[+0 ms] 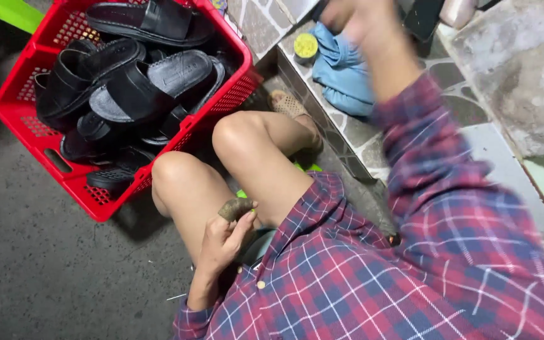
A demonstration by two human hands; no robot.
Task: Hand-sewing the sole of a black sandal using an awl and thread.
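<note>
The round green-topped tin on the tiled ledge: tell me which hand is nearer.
Right. The right hand is just right of the tin; the left hand is far below, by the knees.

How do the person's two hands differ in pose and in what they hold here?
The left hand rests low by the knee, sharp, fingers closed on a small brown lump. The right hand is raised, blurred, reaching above the blue cloth; what it holds cannot be told. Both are bare with plaid sleeves.

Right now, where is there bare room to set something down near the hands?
Bare floor lies open below the red crate, left of the left hand. The crate brims with black sandals. The ledge by the right hand holds a blue cloth and a small tin.
</note>
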